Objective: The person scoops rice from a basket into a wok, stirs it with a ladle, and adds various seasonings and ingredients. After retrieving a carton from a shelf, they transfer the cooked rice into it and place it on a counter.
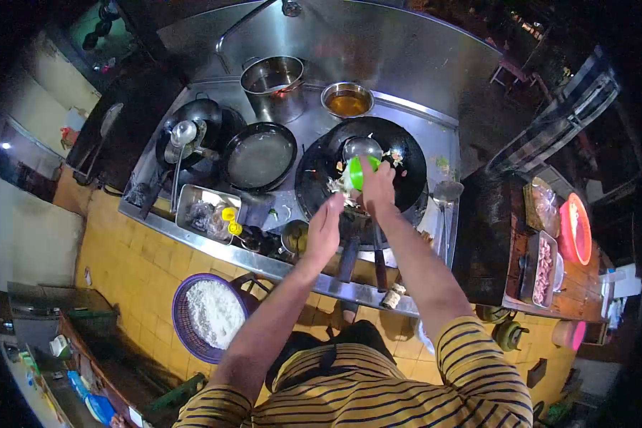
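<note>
Green bowl point(357, 173) partly hidden, striped shirt point(357, 378) cropped

Seeing a tall steel pot point(272, 108) at the back of the counter point(424, 125), with a steel bowl point(323, 102) of amber liquid to its right. Noticing a round black pan point(230, 158) of cloudy liquid on the left and a rectangular steel tray point(186, 207) near the front edge. Spotting a purple basket point(179, 321) of white contents on the yellow tiled floor point(132, 271). Also seeing a tray point(532, 269) of pink meat pieces beside a pink basin point(571, 246) on the far right.
</note>
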{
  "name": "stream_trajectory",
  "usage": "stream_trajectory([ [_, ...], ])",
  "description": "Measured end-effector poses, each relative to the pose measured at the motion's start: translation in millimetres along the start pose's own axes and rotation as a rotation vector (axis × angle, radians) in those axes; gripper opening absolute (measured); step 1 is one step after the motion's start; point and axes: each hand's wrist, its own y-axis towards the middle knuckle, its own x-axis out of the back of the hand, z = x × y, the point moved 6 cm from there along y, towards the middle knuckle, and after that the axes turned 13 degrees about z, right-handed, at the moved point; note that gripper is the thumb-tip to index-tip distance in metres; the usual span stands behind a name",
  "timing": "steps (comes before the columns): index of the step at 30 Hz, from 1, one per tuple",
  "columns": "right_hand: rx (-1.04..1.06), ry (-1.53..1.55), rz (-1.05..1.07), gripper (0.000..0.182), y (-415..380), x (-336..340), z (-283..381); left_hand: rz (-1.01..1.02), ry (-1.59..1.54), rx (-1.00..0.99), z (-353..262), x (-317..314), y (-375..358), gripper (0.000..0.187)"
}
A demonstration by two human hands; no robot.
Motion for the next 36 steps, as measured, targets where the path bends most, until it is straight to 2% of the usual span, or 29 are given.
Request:
stream_trajectory([
  [2,0.020,-0.123,-0.141,0.085,4,10,-17,0.075,0.001,0.136,25,5,-35,0.050],
  [4,-0.037,-0.097,-0.179,0.081,-21,33,-16,0.051,-0.160,0.316,42,16,-74,0.048],
  [6,0.030,0.379,-0.253,0.080,-61,44,-17,0.007,-0.152,0.477,51,28,-109,0.048],
  [7,0.085,0.435,-0.174,0.081,-86,31,-6,0.000,-0.157,0.476,49,32,-121,0.048],
  [8,0.136,0.489,-0.098,0.081,-112,16,10,0.003,-0.333,0.539,49,30,-134,0.046],
  [9,0.223,0.522,0.112,0.087,-131,0,34,0.012,-0.508,0.600,50,29,-145,0.044],
  [10,0.306,0.551,0.322,0.094,-149,-17,57,0.019,-0.511,0.601,51,34,-152,0.044],
  [12,0.501,0.600,0.531,0.088,-182,-64,84,-0.099,-0.532,0.589,57,52,-171,0.036],
  [14,0.493,0.595,0.945,0.077,-195,-69,99,-0.098,-0.657,0.547,75,88,-208,0.034],
  [15,0.475,0.559,0.788,0.066,-189,-60,94,-0.103,-0.661,0.536,101,122,-232,0.027],
  [16,0.390,0.488,0.577,0.059,-181,-56,77,-0.329,-0.693,0.542,102,144,-247,0.025],
  [17,0.236,0.473,0.553,0.049,-169,-37,62,-0.442,-0.696,0.777,137,189,-287,0.025],
  [18,0.139,0.349,0.251,0.044,-166,-23,36,-0.311,-0.689,0.403,108,198,-281,0.027],
  [19,0.013,0.284,0.038,0.042,-166,-8,11,-0.520,-0.634,0.671,20,168,-280,0.028],
  [20,-0.054,0.132,-0.059,0.044,-165,4,-7,-0.733,-0.656,0.492,128,266,-336,0.030],
  [21,0.027,0.004,-0.258,0.047,-167,-7,-33,-0.868,-0.653,0.437,153,305,-371,0.034],
  [22,0.025,-0.004,-0.255,0.047,-163,-17,-46,-0.929,-0.722,0.441,170,332,-395,0.050],
  [23,-0.350,0.756,0.014,0.046,-157,-50,-82,-0.992,-0.708,0.512,175,346,-413,0.058],
  [24,-0.722,1.510,0.307,0.045,-165,-84,-82,-1.051,-0.689,0.582,173,353,-421,0.066],
  [25,-0.736,1.646,0.556,0.043,-165,-90,-71,-1.073,-0.624,0.695,172,356,-427,0.071],
  [26,-0.732,1.651,0.549,0.043,-163,-89,-71,-1.091,-0.557,0.803,173,358,-431,0.075],
  [28,-0.525,1.600,0.350,0.047,-154,-77,-67,-1.094,-0.432,0.844,163,334,-426,0.072],
  [29,-0.498,1.253,0.292,0.041,-158,-63,-61,-0.871,-0.363,0.817,155,316,-415,0.064],
  [30,-0.397,0.920,0.379,0.046,-162,-51,-53,-0.648,-0.297,0.786,150,296,-406,0.057],
  [32,-0.235,0.269,0.165,0.053,-179,-24,-51,-0.258,-0.192,0.877,178,259,-402,0.055],
  [34,-0.150,0.263,0.119,0.056,-202,-17,-48,0.062,0.226,0.961,105,184,-375,0.056],
  [35,-0.074,0.264,0.075,0.058,-208,-10,-43,0.067,0.228,0.958,103,176,-358,0.056],
  [36,-0.080,0.265,0.067,0.058,-210,-1,-38,0.120,0.083,0.957,105,166,-345,0.057],
])
